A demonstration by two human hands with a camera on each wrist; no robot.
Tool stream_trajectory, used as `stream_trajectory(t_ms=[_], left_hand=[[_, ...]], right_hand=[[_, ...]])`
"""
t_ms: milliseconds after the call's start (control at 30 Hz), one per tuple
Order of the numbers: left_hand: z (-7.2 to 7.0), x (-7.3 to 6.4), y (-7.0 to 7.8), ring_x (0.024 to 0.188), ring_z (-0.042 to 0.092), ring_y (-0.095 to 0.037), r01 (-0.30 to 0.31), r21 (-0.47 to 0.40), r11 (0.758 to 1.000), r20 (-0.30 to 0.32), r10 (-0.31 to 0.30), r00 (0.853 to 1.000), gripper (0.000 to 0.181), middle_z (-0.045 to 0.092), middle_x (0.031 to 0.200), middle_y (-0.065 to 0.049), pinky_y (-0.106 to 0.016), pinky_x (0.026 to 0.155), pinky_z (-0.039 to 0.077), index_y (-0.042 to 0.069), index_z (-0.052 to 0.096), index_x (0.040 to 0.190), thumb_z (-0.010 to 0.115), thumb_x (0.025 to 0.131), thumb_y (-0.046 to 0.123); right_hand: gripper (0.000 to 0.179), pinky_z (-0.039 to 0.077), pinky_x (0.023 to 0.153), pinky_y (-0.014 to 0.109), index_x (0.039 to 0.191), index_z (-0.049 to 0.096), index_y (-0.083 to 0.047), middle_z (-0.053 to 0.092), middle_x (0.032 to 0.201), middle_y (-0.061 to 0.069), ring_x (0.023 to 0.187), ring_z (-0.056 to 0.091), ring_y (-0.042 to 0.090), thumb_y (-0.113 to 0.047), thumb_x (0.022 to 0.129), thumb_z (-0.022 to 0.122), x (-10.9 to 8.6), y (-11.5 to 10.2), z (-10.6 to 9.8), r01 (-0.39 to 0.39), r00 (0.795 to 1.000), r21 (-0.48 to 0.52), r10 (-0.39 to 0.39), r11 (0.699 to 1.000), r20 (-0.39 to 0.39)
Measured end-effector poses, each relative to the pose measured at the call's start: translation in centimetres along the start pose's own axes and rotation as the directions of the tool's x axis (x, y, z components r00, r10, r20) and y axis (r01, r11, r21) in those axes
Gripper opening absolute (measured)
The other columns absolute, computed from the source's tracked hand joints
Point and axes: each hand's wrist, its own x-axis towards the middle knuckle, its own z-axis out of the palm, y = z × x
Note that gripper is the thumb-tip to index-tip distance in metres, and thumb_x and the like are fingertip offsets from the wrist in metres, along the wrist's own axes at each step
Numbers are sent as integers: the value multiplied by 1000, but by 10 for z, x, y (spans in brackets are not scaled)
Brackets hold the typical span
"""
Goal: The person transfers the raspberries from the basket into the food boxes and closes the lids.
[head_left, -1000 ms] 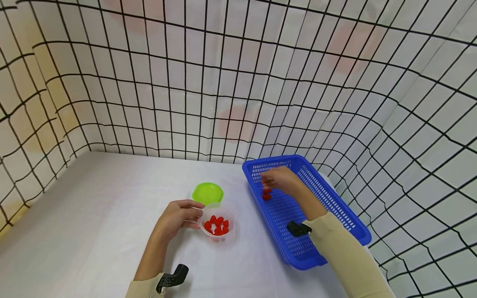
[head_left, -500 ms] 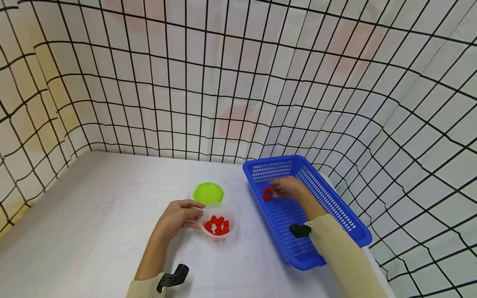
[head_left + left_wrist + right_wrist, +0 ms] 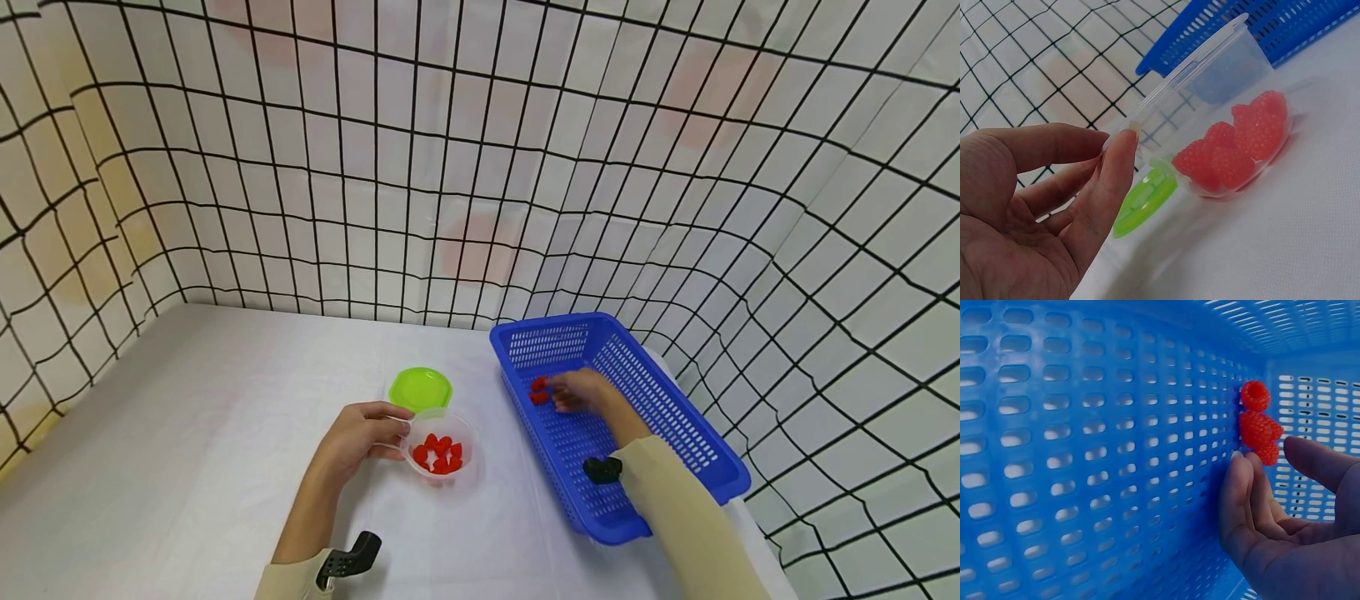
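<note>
My left hand (image 3: 369, 432) pinches the rim of a clear round plastic tub (image 3: 1229, 78) between thumb and fingers. Several red raspberries (image 3: 1232, 147) lie in the bottom of the tub, which stands on the white table. Inside the blue basket (image 3: 611, 533), my right hand (image 3: 585, 390) reaches toward a small cluster of raspberries (image 3: 1259, 428) near the basket's left side. In the right wrist view its thumb and fingers are apart, with the fingertips right at the lowest raspberry (image 3: 1267, 453).
Behind the tub a bright green lid (image 3: 420, 389) lies on the table (image 3: 210, 442). The perforated basket takes up the right side. Black wire mesh (image 3: 420, 183) in front of white sheeting stands along the back and both sides.
My right hand has come down and toward me inside the basket, from over the raspberries to their right side. My left hand and the tub stay in place.
</note>
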Motion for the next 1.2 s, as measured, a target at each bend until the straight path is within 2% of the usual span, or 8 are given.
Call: stream_trajectory(t_ms=[200, 433, 700, 1000, 1200], left_hand=[[1, -1, 1, 74, 65, -21, -3, 4, 1000, -2, 3, 1000, 27, 70, 93, -14, -31, 67, 64, -8, 69, 116, 65, 93, 7], [1, -2, 1, 73, 64, -20, -2, 2, 1000, -7, 2, 1000, 28, 68, 91, -12, -31, 66, 64, -8, 69, 116, 67, 93, 7], [1, -1, 2, 73, 64, -20, 0, 9, 1000, -11, 0, 1000, 28, 67, 90, -12, -31, 66, 64, -8, 69, 116, 67, 93, 7], [1, -1, 2, 72, 64, -19, 3, 13, 1000, -17, -2, 1000, 27, 67, 89, -11, -31, 66, 64, -8, 69, 116, 67, 93, 7], [1, -2, 2, 72, 64, -19, 2, 8, 1000, -11, -2, 1000, 28, 68, 89, -12, -31, 66, 64, -8, 69, 116, 67, 93, 7]], right_hand=[[33, 63, 74, 28, 119, 58, 7, 64, 81, 8, 65, 63, 14, -18, 98, 66, -2, 3, 0, -16, 1000, -18, 16, 1000, 20], [33, 62, 69, 25, 118, 59, 6, 65, 80, 8, 64, 63, 13, -19, 97, 68, 0, 3, 3, -31, 999, -12, 32, 999, 22], [35, 62, 71, 26, 118, 60, 5, 65, 84, 9, 66, 64, 14, -21, 96, 71, 1, 4, 4, -27, 999, -20, 27, 999, 19], [34, 63, 73, 28, 119, 65, 7, 69, 92, 12, 70, 66, 17, -15, 94, 71, 2, 3, 7, -15, 1000, -45, 15, 999, 10], [34, 63, 76, 29, 119, 61, 9, 68, 91, 13, 70, 67, 17, -13, 94, 70, 0, 3, 7, -13, 1000, -41, 14, 999, 27]])
